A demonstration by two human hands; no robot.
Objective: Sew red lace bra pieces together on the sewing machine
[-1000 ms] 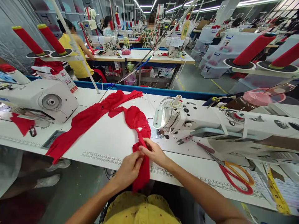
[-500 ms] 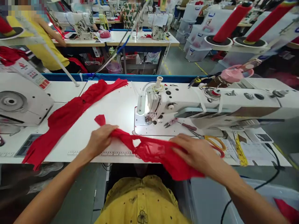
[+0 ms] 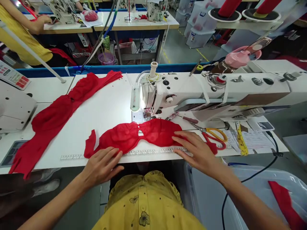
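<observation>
A red lace garment piece with two cups lies spread flat on the white table, just in front of the sewing machine's needle. My left hand lies flat with fingers stretched on its lower left edge. My right hand rests open and flat on its right end. Neither hand grips anything.
A white sewing machine stands at the right. Scissors with yellow and red handles and snips lie beside it. A stack of red fabric pieces stretches across the left. A clear bin sits low right. Another person in yellow sits at far left.
The red piece, held up and stretched between both hands before, now lies flat on the table. Both hands have opened and press on it. The view has tilted downward.
</observation>
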